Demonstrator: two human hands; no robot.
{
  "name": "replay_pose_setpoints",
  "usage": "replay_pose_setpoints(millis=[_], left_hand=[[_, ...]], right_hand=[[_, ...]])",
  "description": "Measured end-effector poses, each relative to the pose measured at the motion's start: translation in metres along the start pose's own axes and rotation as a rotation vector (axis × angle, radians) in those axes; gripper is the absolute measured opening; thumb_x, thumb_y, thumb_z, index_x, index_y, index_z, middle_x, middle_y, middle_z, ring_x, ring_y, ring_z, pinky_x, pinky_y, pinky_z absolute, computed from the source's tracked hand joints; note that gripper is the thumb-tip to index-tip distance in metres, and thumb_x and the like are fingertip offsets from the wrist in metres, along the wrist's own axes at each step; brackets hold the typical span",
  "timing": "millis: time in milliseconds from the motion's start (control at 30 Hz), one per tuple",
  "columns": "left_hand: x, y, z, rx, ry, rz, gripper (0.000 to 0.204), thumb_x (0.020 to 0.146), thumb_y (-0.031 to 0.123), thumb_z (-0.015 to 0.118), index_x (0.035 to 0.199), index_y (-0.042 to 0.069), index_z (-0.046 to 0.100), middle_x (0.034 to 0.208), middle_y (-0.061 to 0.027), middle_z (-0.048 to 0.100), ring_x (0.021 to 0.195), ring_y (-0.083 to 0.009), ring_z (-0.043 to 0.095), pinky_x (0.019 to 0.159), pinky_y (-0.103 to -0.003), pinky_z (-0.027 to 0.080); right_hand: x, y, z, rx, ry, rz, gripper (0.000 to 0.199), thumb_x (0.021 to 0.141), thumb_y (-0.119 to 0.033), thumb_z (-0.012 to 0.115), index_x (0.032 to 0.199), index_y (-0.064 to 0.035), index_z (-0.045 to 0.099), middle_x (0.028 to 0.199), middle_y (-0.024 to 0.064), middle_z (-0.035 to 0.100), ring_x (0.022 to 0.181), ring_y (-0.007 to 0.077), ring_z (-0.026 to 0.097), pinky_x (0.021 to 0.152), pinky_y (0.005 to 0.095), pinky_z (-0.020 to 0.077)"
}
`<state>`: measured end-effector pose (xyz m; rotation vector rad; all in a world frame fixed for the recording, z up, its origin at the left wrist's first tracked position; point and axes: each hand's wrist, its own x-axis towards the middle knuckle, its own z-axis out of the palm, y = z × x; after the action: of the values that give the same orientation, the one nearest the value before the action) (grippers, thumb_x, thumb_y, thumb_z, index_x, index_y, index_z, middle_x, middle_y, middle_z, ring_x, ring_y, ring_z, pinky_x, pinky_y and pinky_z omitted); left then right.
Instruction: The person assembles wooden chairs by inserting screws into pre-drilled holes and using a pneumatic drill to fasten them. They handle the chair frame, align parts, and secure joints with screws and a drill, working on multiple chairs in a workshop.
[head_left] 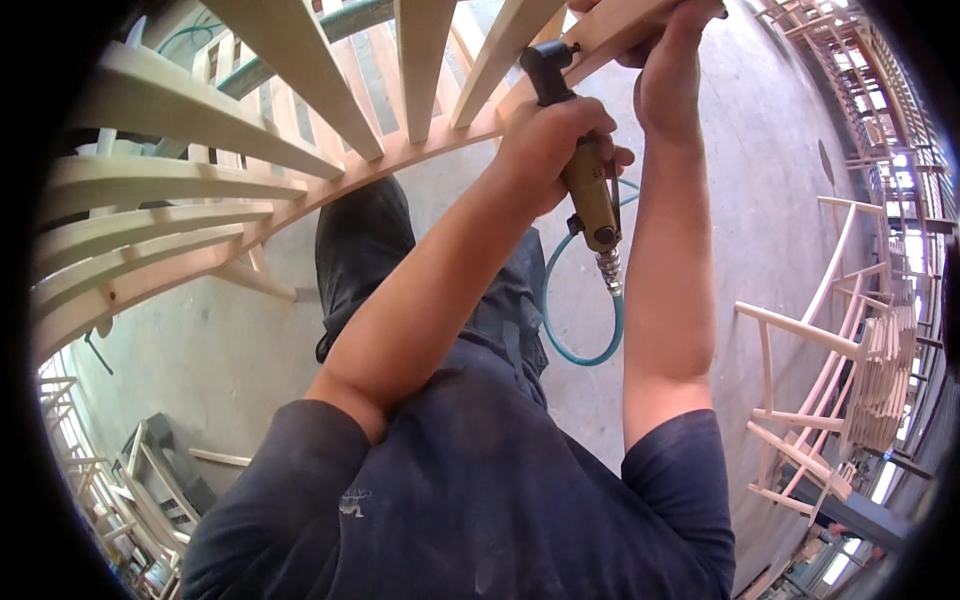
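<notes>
My left hand (555, 140) is closed around a brass-coloured air tool (590, 195). Its black angled head (545, 70) presses against the lower rail (400, 155) of a pale wooden slatted frame. A teal air hose (580, 340) loops down from the tool's metal coupling. My right hand (668, 45) grips the same rail just to the right of the tool head, near the top edge of the picture. Several wooden slats (420, 60) rise from the rail and fan out to the left.
Below lies a grey concrete floor (760, 200). Unfinished wooden chair frames (850, 370) are stacked along the right. More wooden frames (130, 480) stand at the lower left. My dark trousers (365, 250) and dark shirt (480, 480) fill the lower middle.
</notes>
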<state>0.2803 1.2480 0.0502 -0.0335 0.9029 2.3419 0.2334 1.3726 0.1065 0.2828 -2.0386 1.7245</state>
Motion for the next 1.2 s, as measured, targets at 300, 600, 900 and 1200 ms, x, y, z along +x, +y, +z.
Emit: replay_pose_setpoints(millis=[300,600,900,1200], left_hand=[[0.006,0.005,-0.008,0.026,-0.051,-0.034,0.012,0.086,0.012,0.065,0.086,0.0,0.065,0.078,-0.0113,0.064,0.089,-0.0361,0.072,0.08,-0.048,0.057],[0.007,0.012,-0.006,0.055,-0.064,-0.071,0.013,0.085,0.013,0.065,0.085,0.0,0.064,0.076,-0.0118,0.064,0.085,-0.0352,0.072,0.081,-0.051,0.057],[0.008,0.015,-0.003,0.033,-0.05,-0.091,0.012,0.085,0.01,0.064,0.084,-0.002,0.064,0.074,-0.0133,0.064,0.083,-0.0374,0.071,0.079,-0.052,0.057],[0.007,0.015,-0.009,0.023,-0.071,-0.075,0.011,0.085,0.009,0.065,0.083,-0.002,0.064,0.074,-0.0141,0.065,0.089,-0.0413,0.073,0.08,-0.05,0.058]], right_hand=[[0.001,0.005,0.002,0.071,-0.027,0.024,0.093,0.096,-0.081,0.016,0.1,-0.0046,0.069,0.079,0.0032,0.069,0.059,0.0078,0.058,0.049,0.0202,0.0329],[0.004,0.003,-0.003,0.045,-0.05,-0.009,0.093,0.096,-0.081,0.019,0.1,-0.0027,0.069,0.077,0.0036,0.067,0.059,0.0095,0.058,0.052,0.021,0.0382],[0.003,-0.002,0.004,0.105,-0.033,0.02,0.09,0.097,-0.079,0.022,0.1,-0.0024,0.069,0.079,0.0029,0.067,0.064,0.0094,0.059,0.056,0.0215,0.041],[0.0,-0.009,0.006,0.147,-0.002,0.083,0.09,0.097,-0.08,0.024,0.1,-0.0014,0.068,0.083,0.0049,0.068,0.069,0.0122,0.062,0.063,0.0244,0.0473]])
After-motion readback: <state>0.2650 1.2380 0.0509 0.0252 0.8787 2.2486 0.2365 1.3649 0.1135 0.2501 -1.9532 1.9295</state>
